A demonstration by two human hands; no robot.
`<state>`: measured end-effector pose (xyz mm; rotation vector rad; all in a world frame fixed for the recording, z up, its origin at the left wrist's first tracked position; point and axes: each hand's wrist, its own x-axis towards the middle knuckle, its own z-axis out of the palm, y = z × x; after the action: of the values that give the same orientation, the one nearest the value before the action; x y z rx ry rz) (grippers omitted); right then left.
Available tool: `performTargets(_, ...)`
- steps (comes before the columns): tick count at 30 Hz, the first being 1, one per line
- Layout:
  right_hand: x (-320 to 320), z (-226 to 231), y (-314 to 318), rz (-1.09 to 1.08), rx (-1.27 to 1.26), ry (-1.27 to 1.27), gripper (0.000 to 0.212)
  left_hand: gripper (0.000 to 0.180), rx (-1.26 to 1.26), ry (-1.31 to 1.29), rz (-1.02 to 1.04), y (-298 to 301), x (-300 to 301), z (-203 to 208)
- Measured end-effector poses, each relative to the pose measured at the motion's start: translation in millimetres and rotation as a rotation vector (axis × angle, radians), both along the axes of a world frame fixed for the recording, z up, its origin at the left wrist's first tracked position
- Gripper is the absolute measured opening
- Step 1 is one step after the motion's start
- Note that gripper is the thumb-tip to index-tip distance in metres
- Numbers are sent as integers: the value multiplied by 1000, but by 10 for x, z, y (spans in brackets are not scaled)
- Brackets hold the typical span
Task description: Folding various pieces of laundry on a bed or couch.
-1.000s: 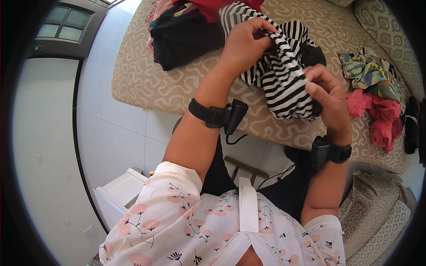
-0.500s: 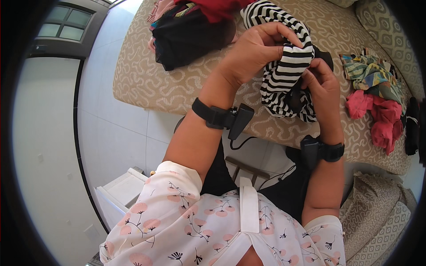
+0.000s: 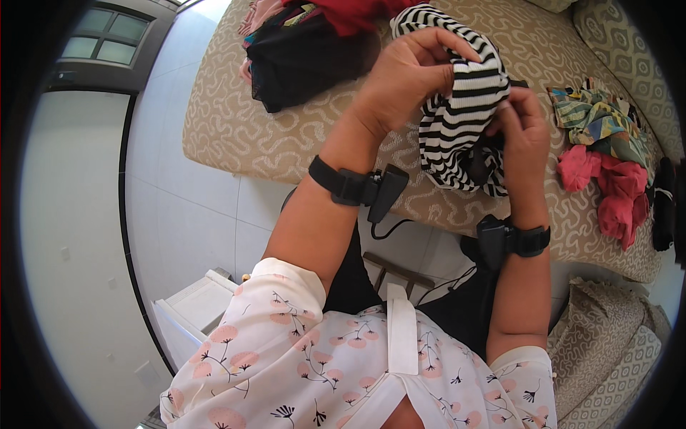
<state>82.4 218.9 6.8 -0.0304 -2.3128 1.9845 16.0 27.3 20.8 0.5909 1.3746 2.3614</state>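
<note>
A black-and-white striped garment (image 3: 457, 132) hangs bunched between my hands above the patterned couch seat, its lower folds near the seat's front edge. With thumb and fingers, my left hand (image 3: 418, 71) pinches the upper part of the cloth. On the other side my right hand (image 3: 520, 121) grips the edge of the same garment, its fingertips partly hidden by the fabric. Some dark cloth (image 3: 482, 164) shows inside the lower folds; I cannot tell whether it belongs to the garment. Each forearm wears a black strap with a small device.
Left of the garment lies a pile with black cloth (image 3: 307, 68) and red cloth (image 3: 357, 14). Green patterned clothing (image 3: 600, 125) and pink-red pieces (image 3: 618, 193) lie at the right of the couch seat (image 3: 236, 136). A white drawer unit (image 3: 193, 307) stands on the floor at left.
My right hand has shifted slightly, and the striped cloth between my hands has spread a little wider at the top. Both hands keep hold of it.
</note>
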Motion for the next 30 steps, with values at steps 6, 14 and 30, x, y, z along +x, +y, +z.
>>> performTargets(6, -53, 143, 355, -406, -350, 304, 9, 12, -105, 82, 73, -72, -22, 43)
performTargets(14, -9, 212, 823, -723, -370, 585, 13, 11, 62, 8, 243, -128, -107, 1)
performTargets(30, -30, -38, 410, -43, 973, 189, 12, 21, -540, -16, 40, 57, -29, -106)
